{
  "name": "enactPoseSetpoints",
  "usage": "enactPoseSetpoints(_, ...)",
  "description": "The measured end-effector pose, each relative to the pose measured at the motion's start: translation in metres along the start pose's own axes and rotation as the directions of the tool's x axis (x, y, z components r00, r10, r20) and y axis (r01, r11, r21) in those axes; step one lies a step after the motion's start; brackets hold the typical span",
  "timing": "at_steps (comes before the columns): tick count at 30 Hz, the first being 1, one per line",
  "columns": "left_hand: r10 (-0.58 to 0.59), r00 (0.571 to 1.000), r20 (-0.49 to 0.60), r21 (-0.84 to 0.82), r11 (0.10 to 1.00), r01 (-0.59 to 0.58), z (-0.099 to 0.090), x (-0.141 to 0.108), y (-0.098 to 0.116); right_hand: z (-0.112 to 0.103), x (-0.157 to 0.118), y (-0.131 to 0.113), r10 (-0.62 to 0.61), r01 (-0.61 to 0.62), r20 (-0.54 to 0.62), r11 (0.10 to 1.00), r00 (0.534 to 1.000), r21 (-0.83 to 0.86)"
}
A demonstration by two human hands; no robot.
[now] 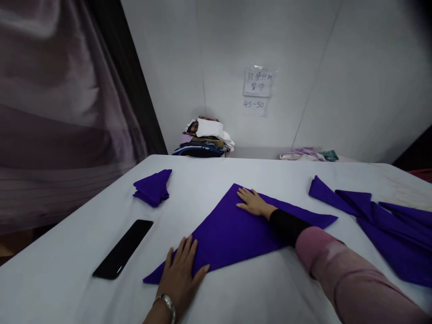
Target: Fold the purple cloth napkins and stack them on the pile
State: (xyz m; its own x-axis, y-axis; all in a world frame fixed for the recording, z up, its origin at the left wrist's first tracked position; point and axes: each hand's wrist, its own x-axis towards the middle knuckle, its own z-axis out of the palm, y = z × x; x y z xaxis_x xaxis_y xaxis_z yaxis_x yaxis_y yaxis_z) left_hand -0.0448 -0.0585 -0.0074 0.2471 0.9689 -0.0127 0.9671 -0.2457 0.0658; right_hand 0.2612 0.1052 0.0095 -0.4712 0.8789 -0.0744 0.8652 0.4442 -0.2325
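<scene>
A purple cloth napkin (232, 234) lies folded into a large triangle on the white-covered table, its peak pointing to the far side. Flat on its near left part rests my left hand (182, 270), fingers spread and a silver bracelet at the wrist. My right hand (252, 202) lies flat near the peak, fingers stretched out; its forearm, in a black cuff and pink sleeve, hides some of the right side of the cloth. Neither hand grips anything.
A small folded purple napkin (153, 186) and a black phone-like slab (123, 249) lie to the left. Loose purple cloths (388, 225) spread over the right side. Behind the table (216, 171) are a clothes pile (205, 137), more fabric (307, 154) and a wall paper sign (258, 83).
</scene>
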Motion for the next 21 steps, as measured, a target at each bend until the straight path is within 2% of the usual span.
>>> enactPoseSetpoints(3, -0.008, 1.0, 0.014, 0.019, 1.0, 0.008, -0.003, 0.001, 0.002, -0.009, -0.002, 0.004, 0.096, -0.095, -0.029, 0.995, 0.995, 0.011)
enactPoseSetpoints(5, -0.006, 1.0, 0.012, 0.037, 0.999, 0.005, -0.003, 0.001, 0.002, -0.007, -0.015, -0.004, 0.056, -0.055, -0.033, 0.998, 0.998, 0.04)
enactPoseSetpoints(8, -0.001, 1.0, 0.001, 0.06, 0.998, 0.001, 0.0, 0.002, 0.0, 0.003, -0.048, -0.019, -0.072, 0.074, -0.021, 0.993, 0.997, 0.093)
enactPoseSetpoints(11, 0.005, 1.0, -0.005, 0.078, 0.997, -0.004, 0.003, 0.004, -0.003, 0.011, -0.076, -0.015, -0.098, 0.098, -0.003, 0.99, 0.995, 0.097)
enactPoseSetpoints(14, 0.013, 1.0, 0.0, 0.093, 0.996, -0.013, 0.002, 0.006, -0.003, 0.007, -0.089, 0.012, 0.034, -0.033, -0.017, 0.998, 0.999, 0.052)
enactPoseSetpoints(18, 0.007, 1.0, 0.024, 0.105, 0.994, -0.01, 0.0, 0.007, -0.001, -0.011, -0.098, 0.046, 0.237, -0.238, -0.065, 0.971, 0.969, 0.003)
enactPoseSetpoints(21, 0.021, 1.0, 0.016, 0.117, 0.993, -0.023, 0.001, 0.006, -0.003, -0.015, -0.114, 0.047, 0.249, -0.25, -0.095, 0.968, 0.964, 0.0)
